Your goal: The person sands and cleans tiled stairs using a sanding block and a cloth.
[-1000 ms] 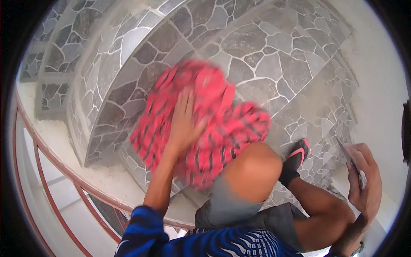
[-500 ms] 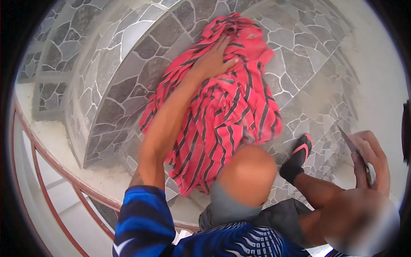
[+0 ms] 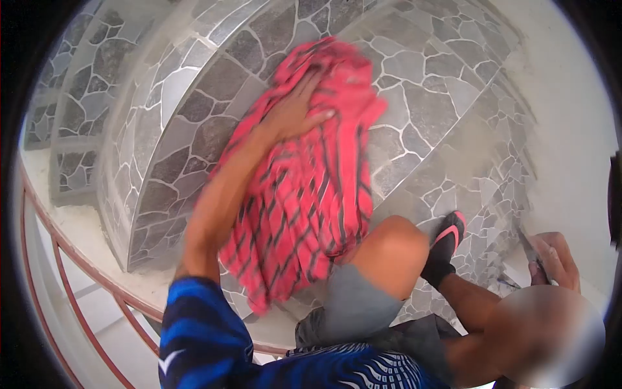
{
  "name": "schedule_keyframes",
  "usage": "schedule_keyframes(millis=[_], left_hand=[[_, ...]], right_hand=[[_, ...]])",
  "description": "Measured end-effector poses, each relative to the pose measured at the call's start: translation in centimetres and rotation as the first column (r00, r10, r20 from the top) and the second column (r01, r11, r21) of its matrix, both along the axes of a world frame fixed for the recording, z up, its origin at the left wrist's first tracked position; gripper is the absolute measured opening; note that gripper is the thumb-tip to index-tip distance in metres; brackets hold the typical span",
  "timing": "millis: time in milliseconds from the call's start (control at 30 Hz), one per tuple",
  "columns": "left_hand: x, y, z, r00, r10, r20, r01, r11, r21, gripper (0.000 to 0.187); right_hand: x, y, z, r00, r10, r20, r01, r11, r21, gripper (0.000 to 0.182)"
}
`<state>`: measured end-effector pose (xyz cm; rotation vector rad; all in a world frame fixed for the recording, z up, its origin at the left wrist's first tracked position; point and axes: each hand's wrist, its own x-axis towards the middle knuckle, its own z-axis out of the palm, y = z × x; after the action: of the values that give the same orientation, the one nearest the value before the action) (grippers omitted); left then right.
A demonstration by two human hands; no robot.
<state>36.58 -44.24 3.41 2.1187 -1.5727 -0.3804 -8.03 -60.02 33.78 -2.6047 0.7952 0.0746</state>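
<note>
My left hand (image 3: 295, 113) lies on the upper part of a pink cloth with dark stripes (image 3: 295, 201), its fingers spread and the thumb apart. The cloth is bunched and wrinkled on the stone-patterned floor. Over at the far right, my right hand (image 3: 556, 260) is closed around a thin, flat, pointed tool (image 3: 528, 245), well apart from the cloth. Fingers hide much of the tool, so its exact kind cannot be made out.
Curved steps with stone tiles (image 3: 188, 123) rise at the left. A reddish-brown railing (image 3: 84, 262) curves round the lower left. My bent knee (image 3: 392, 249) is beside the cloth, and a foot in a dark and pink sandal (image 3: 451, 235) rests on the floor. A pale wall (image 3: 573, 123) stands right.
The cloth and my left hand have moved left, the hand also slightly down. The cloth's right side has drawn inward, baring more floor. My right hand and its tool have shifted a little lower.
</note>
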Motion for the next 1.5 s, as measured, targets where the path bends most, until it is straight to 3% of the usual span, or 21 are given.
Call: schedule_keyframes(millis=[100, 167, 233, 300, 333, 400, 433, 467, 533, 667, 800, 867, 933, 1000, 1067, 1167, 1233, 1333, 1367, 1500], left_hand=[[4.8, -12.4, -2.1, 0.970, -0.236, 0.054, 0.241, 0.960, -0.140, 0.104], [4.2, -18.1, -2.5, 0.996, -0.069, 0.061, 0.074, 0.994, -0.081, 0.106], [3.0, -19.1, -2.6, 0.995, -0.020, 0.094, 0.026, 0.998, -0.063, 0.107], [2.6, -15.6, -2.5, 0.993, 0.044, 0.107, -0.041, 0.999, -0.034, 0.107], [2.1, -11.8, -3.2, 0.999, 0.047, 0.010, -0.047, 0.997, -0.062, 0.104], [-0.3, -2.7, -1.7, 0.995, 0.050, -0.083, -0.066, 0.977, -0.203, 0.095], [-1.6, 2.3, -1.5, 0.992, 0.111, -0.056, -0.120, 0.973, -0.196, 0.091], [-3.6, 6.9, 0.1, 0.953, 0.260, -0.154, -0.268, 0.963, -0.029, 0.091], [-5.3, 13.8, 0.7, 0.946, 0.321, 0.038, -0.322, 0.946, 0.020, 0.091], [-6.5, 16.3, 2.4, 0.943, 0.314, 0.108, -0.323, 0.943, 0.082, 0.091], [-4.6, 7.7, 1.5, 0.978, 0.173, 0.113, -0.182, 0.980, 0.083, 0.090], [-1.4, -0.5, 0.6, 0.989, 0.146, -0.027, -0.146, 0.989, -0.006, 0.093], [1.6, -8.4, -1.7, 0.997, 0.059, 0.049, -0.056, 0.996, -0.070, 0.096], [4.1, -16.9, -2.5, 1.000, 0.019, -0.020, -0.019, 0.999, -0.032, 0.098], [4.4, -23.0, -1.6, 0.992, 0.112, -0.052, -0.109, 0.992, 0.062, 0.114], [3.3, -23.8, -3.6, 0.992, 0.123, -0.036, -0.125, 0.988, -0.089, 0.113], [2.9, -19.5, -4.3, 0.989, 0.077, -0.126, -0.101, 0.976, -0.191, 0.109], [-1.2, -6.0, -1.9, 0.976, 0.119, -0.183, -0.163, 0.955, -0.249, 0.097], [-2.7, -0.9, -1.1, 0.967, 0.203, -0.152, -0.231, 0.953, -0.198, 0.086], [-7.6, 16.3, 1.1, 0.900, 0.433, 0.051, -0.434, 0.901, 0.016, 0.081]], right_hand=[[0.4, 0.1, -0.7, 0.992, 0.064, 0.112, -0.069, 0.997, 0.040, 0.041], [1.5, 1.5, -1.3, 0.983, 0.102, 0.154, -0.093, 0.994, -0.065, 0.040], [2.1, 1.5, -1.6, 0.967, 0.201, 0.157, -0.176, 0.972, -0.158, 0.047], [2.3, 2.0, -1.8, 0.969, 0.205, 0.138, -0.199, 0.978, -0.058, 0.048], [2.1, 1.9, -1.9, 0.969, 0.214, 0.122, -0.211, 0.977, -0.037, 0.048], [1.6, 1.6, -2.1, 0.968, 0.232, 0.092, -0.234, 0.972, 0.007, 0.049], [0.7, 1.4, -2.1, 0.982, 0.184, 0.044, -0.185, 0.982, 0.023, 0.047], [-0.4, 1.0, -2.3, 0.991, 0.136, -0.001, -0.136, 0.990, 0.035, 0.045], [-5.0, -0.9, -3.6, 0.997, 0.071, 0.027, -0.068, 0.993, -0.099, 0.041], [-7.1, -2.7, -2.8, 0.995, -0.083, -0.050, 0.076, 0.990, -0.119, 0.034], [-8.0, -3.2, -2.4, 0.990, -0.127, -0.054, 0.116, 0.979, -0.165, 0.033], [-6.9, -3.4, -1.9, 0.995, -0.098, -0.034, 0.094, 0.990, -0.106, 0.034], [-5.5, -3.2, -1.5, 0.998, -0.067, -0.012, 0.066, 0.996, -0.055, 0.036], [-4.2, -2.7, -1.5, 0.999, -0.034, 0.024, 0.035, 0.999, -0.042, 0.038], [-2.2, -1.3, -1.3, 0.999, -0.045, 0.016, 0.046, 0.994, -0.098, 0.039], [-0.7, -0.6, -1.4, 0.999, 0.051, 0.016, -0.047, 0.983, -0.175, 0.040], [-0.6, 0.0, -2.4, 0.988, 0.121, 0.094, -0.106, 0.984, -0.146, 0.040], [-0.5, 0.2, -1.5, 0.996, 0.061, -0.066, -0.067, 0.992, -0.102, 0.038], [-0.7, 0.0, -1.4, 0.994, 0.050, -0.097, -0.060, 0.993, -0.106, 0.037], [-5.4, -3.2, -3.0, 0.999, -0.003, -0.034, -0.001, 0.994, -0.108, 0.039]])
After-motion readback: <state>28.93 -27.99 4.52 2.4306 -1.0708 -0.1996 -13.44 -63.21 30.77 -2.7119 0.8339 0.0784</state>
